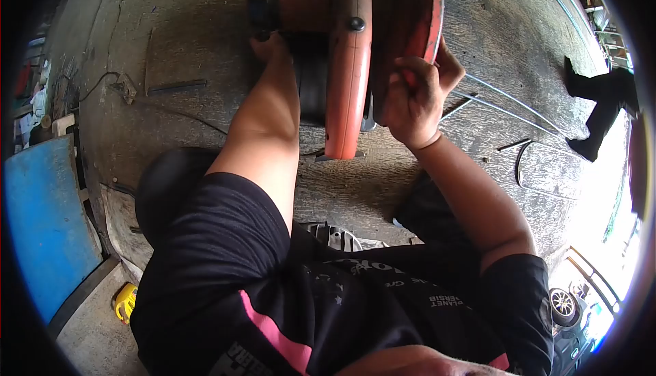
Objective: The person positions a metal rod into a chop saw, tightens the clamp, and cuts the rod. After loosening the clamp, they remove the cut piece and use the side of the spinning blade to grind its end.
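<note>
A red power saw with a motor body and a long handle (348, 96) stands on the floor in front of me, its round red blade guard (427, 14) on the right. My left hand (271, 46) is at the left side of the machine under the motor, its fingers partly hidden in shadow. At the lower edge of the guard, my right hand (418, 99) has its fingers bent and pressed together against the rim. What lies between those fingers is too small to tell.
Thin metal rods (509, 107) lie on the floor to the right, near a person's dark-clothed legs (601, 106). A dark bar (178, 87) and a cable are on the left. A blue panel (51, 219) and a yellow tape measure (125, 302) are at the lower left.
</note>
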Motion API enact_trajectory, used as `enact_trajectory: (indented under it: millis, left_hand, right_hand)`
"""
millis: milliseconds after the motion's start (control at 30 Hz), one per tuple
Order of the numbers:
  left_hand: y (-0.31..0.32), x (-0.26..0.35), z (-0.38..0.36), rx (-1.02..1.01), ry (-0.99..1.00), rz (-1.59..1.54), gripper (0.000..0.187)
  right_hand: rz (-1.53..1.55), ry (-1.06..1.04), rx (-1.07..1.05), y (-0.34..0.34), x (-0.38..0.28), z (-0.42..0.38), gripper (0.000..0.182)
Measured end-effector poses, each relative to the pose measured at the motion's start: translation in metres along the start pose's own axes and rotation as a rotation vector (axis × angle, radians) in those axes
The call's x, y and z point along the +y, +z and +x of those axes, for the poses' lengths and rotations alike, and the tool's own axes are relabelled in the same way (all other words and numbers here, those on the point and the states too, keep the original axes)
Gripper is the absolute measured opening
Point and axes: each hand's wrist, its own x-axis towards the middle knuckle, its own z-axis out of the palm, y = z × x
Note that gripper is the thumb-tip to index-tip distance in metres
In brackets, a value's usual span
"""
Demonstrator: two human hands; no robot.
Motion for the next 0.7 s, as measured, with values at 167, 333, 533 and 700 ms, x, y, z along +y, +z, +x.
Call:
enact_trajectory:
  millis: [167,333,533,700]
  left_hand:
    - [-0.001,0.015,-0.012,-0.049,-0.023,-0.110,0.044]
    - [0.000,-0.001,-0.002,-0.063,0.000,-0.048,0.040]
    - [0.001,-0.003,-0.002,-0.046,0.007,-0.034,0.040]
    - [0.001,-0.013,0.004,-0.034,0.045,-0.024,0.048]
  right_hand:
    - [0.007,0.010,-0.003,0.000,0.000,0.000,0.029]
    - [-0.029,0.014,0.004,0.001,0.001,-0.002,0.029]
    - [-0.022,0.014,0.001,0.001,0.001,-0.002,0.028]
    - [-0.030,0.012,0.009,0.001,-0.001,-0.001,0.028]
